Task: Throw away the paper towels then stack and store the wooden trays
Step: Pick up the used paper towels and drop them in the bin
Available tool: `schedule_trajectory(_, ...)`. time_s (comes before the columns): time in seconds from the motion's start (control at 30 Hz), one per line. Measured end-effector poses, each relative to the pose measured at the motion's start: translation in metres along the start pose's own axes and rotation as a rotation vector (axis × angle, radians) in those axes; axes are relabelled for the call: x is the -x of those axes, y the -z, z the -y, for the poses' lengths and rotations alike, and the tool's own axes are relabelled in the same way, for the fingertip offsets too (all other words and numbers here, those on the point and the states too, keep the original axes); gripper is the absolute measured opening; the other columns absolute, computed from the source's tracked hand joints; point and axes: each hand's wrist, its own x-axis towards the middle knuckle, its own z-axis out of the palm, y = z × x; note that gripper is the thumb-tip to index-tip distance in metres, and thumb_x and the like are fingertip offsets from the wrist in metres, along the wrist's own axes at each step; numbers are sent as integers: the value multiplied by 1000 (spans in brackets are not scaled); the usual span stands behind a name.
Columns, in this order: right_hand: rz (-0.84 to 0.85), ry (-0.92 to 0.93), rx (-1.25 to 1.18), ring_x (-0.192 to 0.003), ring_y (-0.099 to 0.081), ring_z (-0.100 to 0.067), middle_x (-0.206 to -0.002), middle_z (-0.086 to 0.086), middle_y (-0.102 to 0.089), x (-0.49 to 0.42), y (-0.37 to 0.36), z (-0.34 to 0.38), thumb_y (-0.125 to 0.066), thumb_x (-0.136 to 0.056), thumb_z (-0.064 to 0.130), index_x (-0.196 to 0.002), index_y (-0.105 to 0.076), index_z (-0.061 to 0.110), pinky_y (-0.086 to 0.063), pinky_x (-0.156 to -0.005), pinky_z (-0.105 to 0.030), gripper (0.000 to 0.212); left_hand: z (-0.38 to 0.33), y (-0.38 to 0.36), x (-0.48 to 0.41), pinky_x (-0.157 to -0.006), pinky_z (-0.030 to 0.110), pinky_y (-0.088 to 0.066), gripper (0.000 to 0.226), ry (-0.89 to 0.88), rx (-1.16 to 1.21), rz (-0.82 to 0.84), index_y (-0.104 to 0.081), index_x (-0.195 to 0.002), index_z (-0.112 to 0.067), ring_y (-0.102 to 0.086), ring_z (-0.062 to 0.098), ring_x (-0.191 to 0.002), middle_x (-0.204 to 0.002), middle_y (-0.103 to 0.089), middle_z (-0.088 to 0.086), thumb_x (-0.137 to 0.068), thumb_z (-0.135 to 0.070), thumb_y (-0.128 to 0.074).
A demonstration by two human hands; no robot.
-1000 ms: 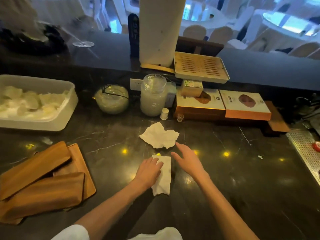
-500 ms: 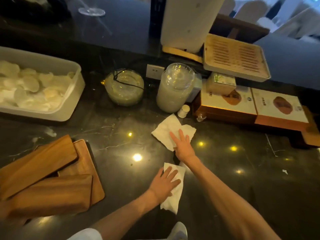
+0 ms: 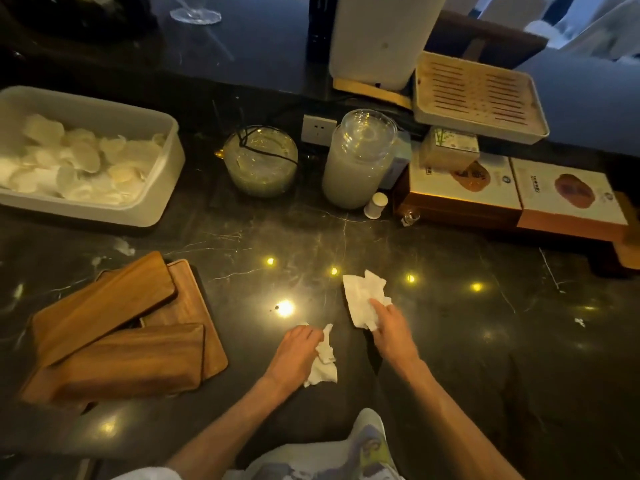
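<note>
Two white paper towels lie on the dark marble counter near its front edge. My left hand (image 3: 296, 351) is closed on the crumpled nearer paper towel (image 3: 323, 365). My right hand (image 3: 391, 327) grips the bigger paper towel (image 3: 362, 296) by its near edge, the rest of it spread flat beyond my fingers. Several wooden trays (image 3: 114, 334) sit in a loose, crooked pile at the left, upside down and overlapping.
A white tub (image 3: 152, 188) of pale chips stands at the back left. Behind the towels are a glass bowl (image 3: 261, 161), a tall glass jar (image 3: 358, 161), a small white bottle (image 3: 375, 205) and flat boxes (image 3: 519, 192). A slatted tray (image 3: 479, 98) rests above the boxes.
My right hand reached out onto the far paper towel, then pulled it back toward me and gripped it. My left hand bunched up the near towel. The camera tilted down.
</note>
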Motion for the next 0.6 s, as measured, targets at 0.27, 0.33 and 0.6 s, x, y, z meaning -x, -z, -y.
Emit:
schedule_trajectory(0.27, -153, 47, -183, -117, -50, -12, -140, 0, -38, 109, -7, -45, -64, -88, 5, -116, -60, 13, -47, -93, -18, 30, -27, 0, 32, -88, 34, -50, 36, -50, 232, 6, -52, -126, -16, -56, 16, -106, -120, -55, 3, -91, -14, -62)
schedule_trajectory(0.33, -213, 77, -246, -111, -47, 0, -132, 10, -42, 126, -5, -51, -66, -87, 8, -108, -57, 16, -40, -83, -3, 25, -33, -6, 39, -94, 30, -48, 44, -99, 214, 21, -54, -129, -17, -55, 15, -112, -124, -56, 3, -88, -9, -65)
schedule_trajectory(0.6, -190, -26, -306, -86, -62, -19, -103, -3, -65, 180, -12, -76, -59, -88, 5, -102, -52, 29, -56, -64, -35, 29, -64, -27, 63, -88, 27, -47, 20, -180, 132, -22, -68, -103, -11, -57, 20, -101, -113, -57, 7, -84, -6, -66)
